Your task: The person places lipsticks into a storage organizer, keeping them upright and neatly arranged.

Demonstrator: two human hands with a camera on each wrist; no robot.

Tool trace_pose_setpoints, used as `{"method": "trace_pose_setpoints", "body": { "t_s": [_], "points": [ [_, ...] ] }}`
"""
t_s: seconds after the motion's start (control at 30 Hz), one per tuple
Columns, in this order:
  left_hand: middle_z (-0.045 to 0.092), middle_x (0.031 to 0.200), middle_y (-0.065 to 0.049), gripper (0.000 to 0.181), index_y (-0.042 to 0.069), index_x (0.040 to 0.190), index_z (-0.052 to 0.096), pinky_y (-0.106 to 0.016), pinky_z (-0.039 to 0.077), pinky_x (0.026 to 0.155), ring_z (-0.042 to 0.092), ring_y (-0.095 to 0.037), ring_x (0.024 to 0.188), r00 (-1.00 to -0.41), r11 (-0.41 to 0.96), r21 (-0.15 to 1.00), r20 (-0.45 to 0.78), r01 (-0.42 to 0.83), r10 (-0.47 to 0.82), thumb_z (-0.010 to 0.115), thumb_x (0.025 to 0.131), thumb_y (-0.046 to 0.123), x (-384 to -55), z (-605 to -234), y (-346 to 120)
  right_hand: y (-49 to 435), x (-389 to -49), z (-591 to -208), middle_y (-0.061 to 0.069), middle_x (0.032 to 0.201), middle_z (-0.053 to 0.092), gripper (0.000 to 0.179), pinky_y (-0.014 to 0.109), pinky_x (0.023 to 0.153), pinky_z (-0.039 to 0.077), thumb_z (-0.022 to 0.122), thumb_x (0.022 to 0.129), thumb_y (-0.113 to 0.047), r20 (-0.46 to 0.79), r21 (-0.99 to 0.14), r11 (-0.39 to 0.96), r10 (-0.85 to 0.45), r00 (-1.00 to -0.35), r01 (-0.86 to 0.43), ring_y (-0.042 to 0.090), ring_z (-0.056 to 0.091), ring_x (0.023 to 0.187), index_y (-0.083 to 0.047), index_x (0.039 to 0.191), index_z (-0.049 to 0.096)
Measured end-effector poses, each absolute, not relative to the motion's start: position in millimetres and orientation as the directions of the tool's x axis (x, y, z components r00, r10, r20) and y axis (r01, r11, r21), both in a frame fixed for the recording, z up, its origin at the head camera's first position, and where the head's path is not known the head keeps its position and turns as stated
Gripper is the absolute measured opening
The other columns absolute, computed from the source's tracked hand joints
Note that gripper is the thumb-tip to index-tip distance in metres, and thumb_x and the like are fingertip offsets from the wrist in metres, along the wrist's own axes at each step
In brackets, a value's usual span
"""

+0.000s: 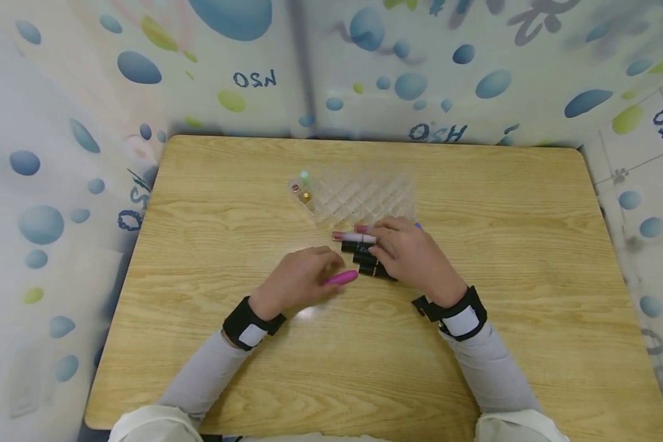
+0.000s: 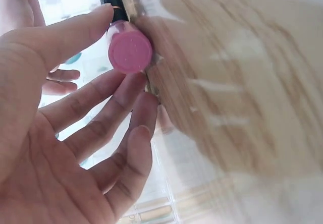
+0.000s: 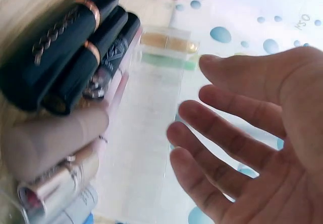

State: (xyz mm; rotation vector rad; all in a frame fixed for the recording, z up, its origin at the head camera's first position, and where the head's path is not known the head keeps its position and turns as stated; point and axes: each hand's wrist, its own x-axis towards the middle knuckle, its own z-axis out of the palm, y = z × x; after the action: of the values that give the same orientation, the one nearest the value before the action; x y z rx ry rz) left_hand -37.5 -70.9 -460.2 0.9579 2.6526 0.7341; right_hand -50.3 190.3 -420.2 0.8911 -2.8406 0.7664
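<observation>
A pink tube (image 1: 341, 278) lies beside my left hand (image 1: 304, 276). In the left wrist view the tube's round pink end (image 2: 130, 51) faces the camera between thumb and loosely bent fingers; fingertips are at its lower edge, no firm grip shows. My right hand (image 1: 411, 255) hovers over a row of lipsticks, its fingers spread and holding nothing in the right wrist view. The row includes black lipstick tubes (image 3: 60, 47), a beige tube (image 3: 55, 138), a gold-coloured tube (image 3: 60, 183) and a pale tube with a dark pink end (image 1: 353, 237), partly covered by the hand.
Behind the hands stands a clear compartment organizer (image 1: 364, 196). Its left end holds a gold-topped item (image 1: 306, 197), a green-topped item (image 1: 305, 177) and a dark red-ended tube (image 1: 295, 187). Everything stands on a wooden table (image 1: 503, 202); patterned sheeting (image 1: 331, 73) rises behind.
</observation>
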Motion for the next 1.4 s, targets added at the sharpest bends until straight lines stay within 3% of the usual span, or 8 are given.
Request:
{"method": "trace_pose_setpoints", "body": {
  "t_s": [0.3, 0.5, 0.67, 0.93, 1.2, 1.4],
  "points": [
    [0.065, 0.094, 0.009, 0.023, 0.020, 0.104, 0.074, -0.027, 0.052, 0.064, 0.057, -0.005, 0.075, -0.751, 0.677, 0.488, -0.065, 0.551, 0.657, 0.081, 0.087, 0.034, -33.9, -459.1, -67.6, 183.0, -46.9, -423.4, 0.008, 0.123, 0.071, 0.030, 0.042, 0.092, 0.059, 0.075, 0.094, -0.023, 0.041, -0.495, 0.718, -0.544, -0.838, -0.490, 0.024, 0.068, 0.112, -0.006, 0.119, 0.077],
    [0.066, 0.094, 0.009, 0.011, 0.021, 0.100, 0.076, -0.030, 0.054, 0.067, 0.059, -0.007, 0.078, -0.755, 0.674, 0.497, -0.055, 0.547, 0.654, 0.076, 0.091, 0.029, -34.6, -458.5, -68.2, 178.8, -47.3, -425.9, 0.007, 0.121, 0.071, 0.027, 0.041, 0.092, 0.059, 0.074, 0.094, -0.020, 0.027, -0.537, 0.679, -0.579, -0.815, -0.500, 0.023, 0.069, 0.110, -0.006, 0.117, 0.077],
    [0.068, 0.096, 0.008, 0.014, 0.020, 0.103, 0.077, -0.029, 0.054, 0.068, 0.061, -0.008, 0.081, -0.764, 0.668, 0.507, -0.029, 0.545, 0.645, 0.074, 0.093, 0.029, -35.7, -457.2, -71.1, 175.2, -45.7, -426.9, 0.004, 0.116, 0.073, 0.022, 0.039, 0.096, 0.056, 0.074, 0.095, -0.018, 0.020, -0.601, 0.618, -0.623, -0.782, -0.508, 0.019, 0.067, 0.113, -0.007, 0.112, 0.078],
    [0.067, 0.097, 0.007, 0.019, 0.017, 0.110, 0.075, -0.025, 0.051, 0.065, 0.057, -0.006, 0.078, -0.771, 0.611, 0.528, 0.144, 0.590, 0.620, 0.071, 0.096, 0.028, -40.4, -455.6, -72.3, 171.7, -43.6, -428.3, 0.003, 0.117, 0.073, 0.021, 0.037, 0.097, 0.054, 0.077, 0.091, -0.014, 0.048, -0.668, 0.554, -0.633, -0.773, -0.496, 0.018, 0.065, 0.116, -0.008, 0.112, 0.077],
    [0.070, 0.102, 0.001, 0.023, 0.010, 0.114, 0.073, -0.028, 0.052, 0.068, 0.062, -0.014, 0.082, -0.763, 0.540, 0.578, 0.251, 0.612, 0.595, 0.072, 0.096, 0.023, -40.7, -454.9, -69.9, 171.3, -47.0, -428.6, 0.007, 0.113, 0.075, 0.016, 0.047, 0.105, 0.053, 0.078, 0.089, -0.006, 0.194, -0.697, 0.472, -0.600, -0.776, -0.539, 0.037, 0.060, 0.131, -0.009, 0.105, 0.079],
    [0.072, 0.107, -0.001, 0.022, 0.010, 0.114, 0.072, -0.028, 0.054, 0.073, 0.065, -0.013, 0.088, -0.758, 0.505, 0.604, 0.282, 0.616, 0.588, 0.072, 0.096, 0.022, -39.6, -456.9, -68.2, 170.9, -45.6, -426.3, 0.004, 0.112, 0.075, 0.012, 0.043, 0.108, 0.051, 0.076, 0.092, -0.011, 0.225, -0.717, 0.447, -0.578, -0.784, -0.535, 0.030, 0.060, 0.133, -0.010, 0.103, 0.079]
  ]
}}
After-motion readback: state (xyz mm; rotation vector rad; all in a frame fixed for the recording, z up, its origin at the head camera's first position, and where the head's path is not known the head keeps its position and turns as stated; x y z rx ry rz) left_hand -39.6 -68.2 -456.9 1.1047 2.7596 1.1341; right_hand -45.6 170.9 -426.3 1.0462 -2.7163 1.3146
